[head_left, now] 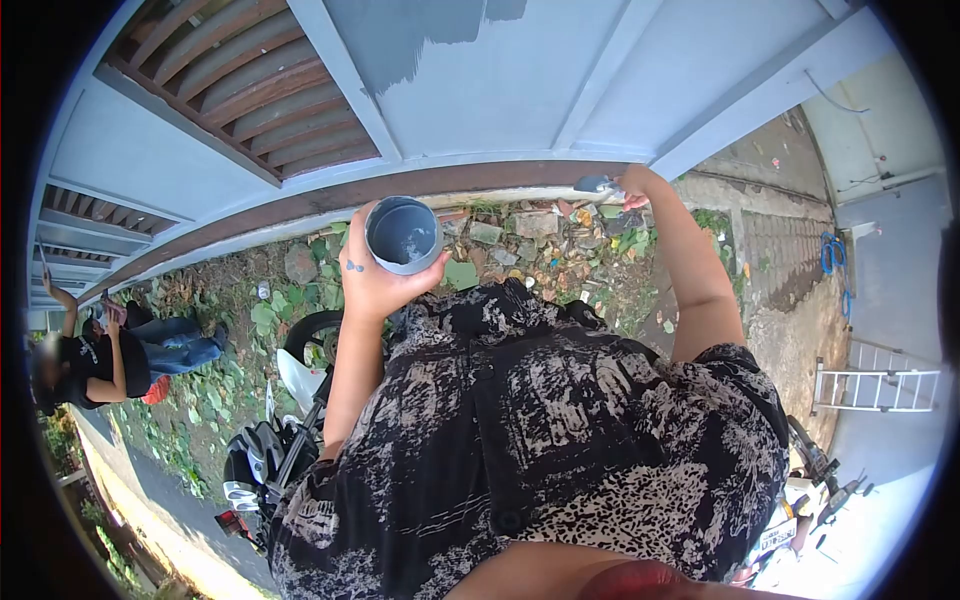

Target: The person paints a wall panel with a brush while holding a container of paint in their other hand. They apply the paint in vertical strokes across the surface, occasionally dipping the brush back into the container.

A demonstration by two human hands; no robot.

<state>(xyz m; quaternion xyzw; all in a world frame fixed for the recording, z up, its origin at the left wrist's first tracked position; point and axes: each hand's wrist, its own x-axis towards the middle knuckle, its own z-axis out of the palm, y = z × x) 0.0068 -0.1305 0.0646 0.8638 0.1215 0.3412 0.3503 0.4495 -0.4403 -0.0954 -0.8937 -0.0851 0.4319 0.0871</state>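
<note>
My left hand (372,278) is wrapped around a round cup (404,262) with grey paint inside, its mouth turned up toward me. Smears of grey paint mark the back of that hand. Over on the right, my right hand (638,184) grips a paintbrush (596,184), its grey-coated bristles pointing left, close to the foot of the wall. In front of me stands a light blue-grey panelled wall (480,110). A darker grey patch of paint (420,40) with ragged edges covers part of one panel.
Slatted vents (245,85) break the wall at left. Bricks, rubble and leaves cover the ground (500,235) below. Another person (95,365) stands far left, an arm raised to the wall. Motorcycles (265,450) are parked behind; a ladder (875,388) is at right.
</note>
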